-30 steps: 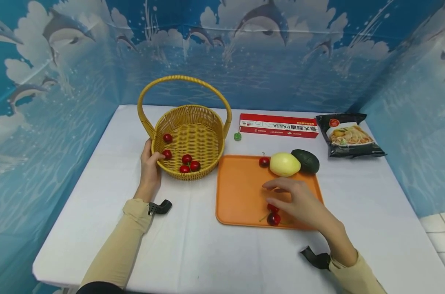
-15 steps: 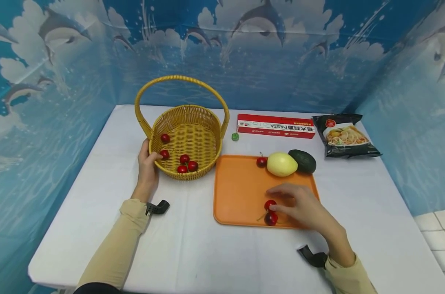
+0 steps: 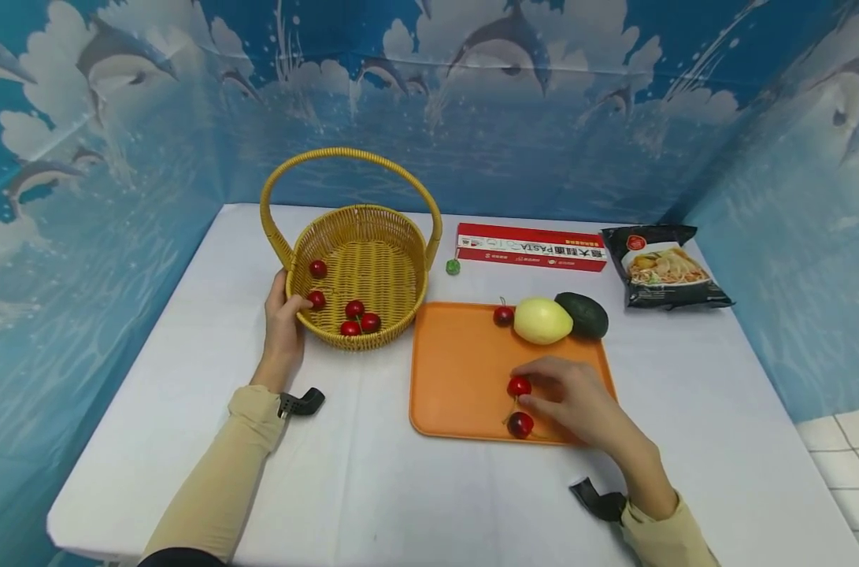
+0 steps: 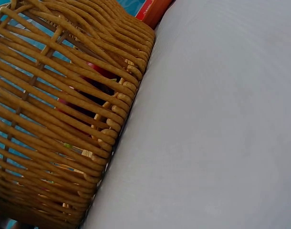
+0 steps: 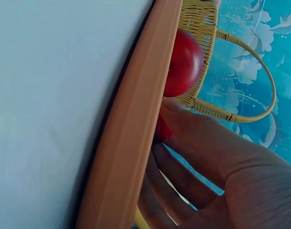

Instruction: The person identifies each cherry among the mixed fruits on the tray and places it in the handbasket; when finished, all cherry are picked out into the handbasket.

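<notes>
In the head view my left hand [image 3: 283, 321] grips the left rim of a yellow wicker basket [image 3: 386, 268], thumb over the edge. Several red cherries [image 3: 354, 309] lie inside it. My right hand [image 3: 578, 398] is over the orange tray [image 3: 443, 370], pinching a cherry [image 3: 519, 386] between thumb and fingers. A darker cherry [image 3: 520, 425] with a stem lies just nearer on the tray. In the right wrist view the thumb and fingers close around the pinched cherry [image 5: 162, 131], partly hidden by the tray wall [image 5: 131, 119]. The left wrist view shows the basket's woven side [image 4: 64, 109].
At the tray's far edge are another cherry [image 3: 503, 316], a yellow lemon-like fruit [image 3: 542, 321] and a dark green avocado [image 3: 583, 316]. Behind stand a red pasta box [image 3: 531, 246], a small green ball [image 3: 453, 268] and a black noodle packet [image 3: 666, 268].
My right fingers have come down and closed around the cherry, which has shifted slightly away from the darker one. The left hand stays on the basket.
</notes>
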Demonstrator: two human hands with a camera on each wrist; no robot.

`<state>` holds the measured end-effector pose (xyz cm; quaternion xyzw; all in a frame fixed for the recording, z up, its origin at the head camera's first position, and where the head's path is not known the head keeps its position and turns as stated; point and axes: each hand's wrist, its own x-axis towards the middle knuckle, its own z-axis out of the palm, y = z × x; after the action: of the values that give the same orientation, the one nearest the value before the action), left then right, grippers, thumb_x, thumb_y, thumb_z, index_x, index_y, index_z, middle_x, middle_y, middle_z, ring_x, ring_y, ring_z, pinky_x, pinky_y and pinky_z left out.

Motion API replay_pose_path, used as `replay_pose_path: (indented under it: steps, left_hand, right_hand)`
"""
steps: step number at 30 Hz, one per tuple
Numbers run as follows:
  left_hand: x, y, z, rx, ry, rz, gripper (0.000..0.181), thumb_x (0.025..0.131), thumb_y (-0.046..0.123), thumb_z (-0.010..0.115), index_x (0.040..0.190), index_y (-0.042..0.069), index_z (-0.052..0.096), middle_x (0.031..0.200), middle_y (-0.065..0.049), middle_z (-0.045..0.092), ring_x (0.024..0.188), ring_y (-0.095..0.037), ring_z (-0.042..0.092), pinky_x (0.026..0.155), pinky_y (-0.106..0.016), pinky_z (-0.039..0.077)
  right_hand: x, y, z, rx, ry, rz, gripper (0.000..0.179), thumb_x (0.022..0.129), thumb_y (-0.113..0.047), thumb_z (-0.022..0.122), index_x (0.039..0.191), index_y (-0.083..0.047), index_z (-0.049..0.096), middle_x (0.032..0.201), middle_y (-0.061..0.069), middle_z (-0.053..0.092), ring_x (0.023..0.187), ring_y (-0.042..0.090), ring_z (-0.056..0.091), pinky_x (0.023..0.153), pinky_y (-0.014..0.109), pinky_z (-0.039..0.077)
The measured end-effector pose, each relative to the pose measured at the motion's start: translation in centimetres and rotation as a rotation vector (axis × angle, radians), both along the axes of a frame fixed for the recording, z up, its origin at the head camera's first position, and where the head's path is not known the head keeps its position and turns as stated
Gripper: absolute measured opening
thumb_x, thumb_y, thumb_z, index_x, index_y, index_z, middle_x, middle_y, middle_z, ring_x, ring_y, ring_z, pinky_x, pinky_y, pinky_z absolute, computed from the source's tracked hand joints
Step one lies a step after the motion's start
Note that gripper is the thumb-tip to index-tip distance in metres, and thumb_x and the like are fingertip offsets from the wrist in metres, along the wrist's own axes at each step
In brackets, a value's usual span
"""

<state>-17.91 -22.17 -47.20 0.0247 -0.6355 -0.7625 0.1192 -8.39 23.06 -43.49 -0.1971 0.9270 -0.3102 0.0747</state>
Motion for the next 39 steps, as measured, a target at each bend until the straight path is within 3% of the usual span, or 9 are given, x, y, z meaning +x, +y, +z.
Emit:
replay_pose_path:
  steps: [20, 26, 29, 35, 39]
  left_hand:
    - [-0.1, 0.2, -0.3, -0.001, -0.006, -0.015, 0.078, 0.083, 0.000, 0.046, 0.160, 0.014, 0.042, 0.162, -0.007, 0.042, 0.151, -0.022, 0.038, 0.126, -0.039, 0.027]
    - [0.0, -0.1, -0.2, -0.005, -0.013, -0.011, 0.077, 0.084, 0.000, 0.046, 0.159, 0.015, 0.043, 0.162, -0.006, 0.042, 0.149, -0.022, 0.038, 0.124, -0.036, 0.030]
    - [0.2, -0.3, -0.2, -0.011, -0.013, -0.007, 0.076, 0.084, 0.000, 0.045, 0.159, 0.014, 0.042, 0.162, -0.006, 0.042, 0.149, -0.023, 0.038, 0.123, -0.035, 0.031]
    - [0.3, -0.4, -0.2, -0.002, 0.000, -0.007, 0.078, 0.084, -0.001, 0.046, 0.160, 0.014, 0.041, 0.164, -0.007, 0.041, 0.150, -0.023, 0.037, 0.123, -0.036, 0.030]
    - [0.2, 0.0, -0.3, 0.010, -0.002, -0.019, 0.078, 0.084, -0.002, 0.046, 0.160, 0.015, 0.041, 0.164, -0.007, 0.040, 0.152, -0.023, 0.036, 0.124, -0.036, 0.030]
  right_hand:
    - [0.5, -0.4, 0.6, -0.028, 0.080, -0.008, 0.042, 0.085, -0.015, 0.087, 0.125, -0.019, 0.075, 0.119, -0.009, 0.075, 0.107, 0.014, 0.070, 0.095, 0.048, 0.058]
    - [0.2, -1.1, 2.0, -0.048, 0.073, 0.027, 0.044, 0.085, -0.015, 0.087, 0.127, -0.017, 0.074, 0.120, -0.009, 0.075, 0.106, 0.016, 0.070, 0.094, 0.048, 0.059]
    - [-0.5, -2.0, 3.6, -0.047, 0.083, 0.068, 0.043, 0.086, -0.012, 0.086, 0.127, -0.014, 0.074, 0.119, -0.006, 0.075, 0.106, 0.020, 0.070, 0.092, 0.049, 0.059]
    - [-3.1, -5.3, 6.9, -0.061, 0.198, 0.177, 0.038, 0.086, -0.012, 0.086, 0.122, -0.012, 0.075, 0.113, -0.003, 0.076, 0.100, 0.021, 0.072, 0.088, 0.044, 0.061]
    - [-5.1, -8.0, 8.0, -0.103, 0.204, 0.208, 0.034, 0.088, -0.013, 0.084, 0.122, -0.014, 0.076, 0.112, -0.003, 0.076, 0.101, 0.017, 0.072, 0.090, 0.040, 0.061]
